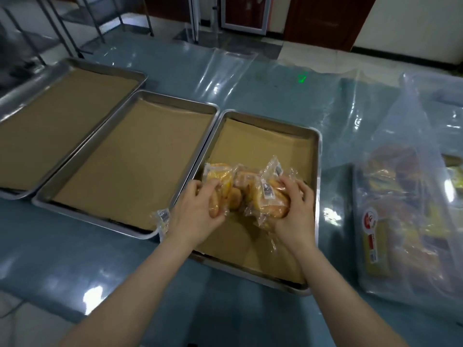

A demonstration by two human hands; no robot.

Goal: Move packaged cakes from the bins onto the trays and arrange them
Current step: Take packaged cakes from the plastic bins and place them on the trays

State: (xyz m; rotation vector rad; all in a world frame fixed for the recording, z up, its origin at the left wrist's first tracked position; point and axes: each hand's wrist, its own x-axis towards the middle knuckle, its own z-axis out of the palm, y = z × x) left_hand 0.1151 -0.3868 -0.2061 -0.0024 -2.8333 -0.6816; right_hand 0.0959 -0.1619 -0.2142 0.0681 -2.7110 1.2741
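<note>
A bunch of packaged cakes (246, 187) in clear wrappers is held over the right tray (316, 156), which is lined with brown paper. My left hand (198, 214) grips the left side of the bunch. My right hand (295, 209) grips its right side. One wrapped cake (162, 219) sticks out beside my left wrist, over the gap between the right and middle trays. The middle tray (82, 156) and the left tray (140, 73) hold only brown paper.
A bin (411, 221) of more packaged cakes, wrapped in a clear plastic bag, stands at the right of the blue table. Loose clear plastic sheeting (225, 78) lies behind the trays. Metal racks (75, 23) stand on the floor at the back left.
</note>
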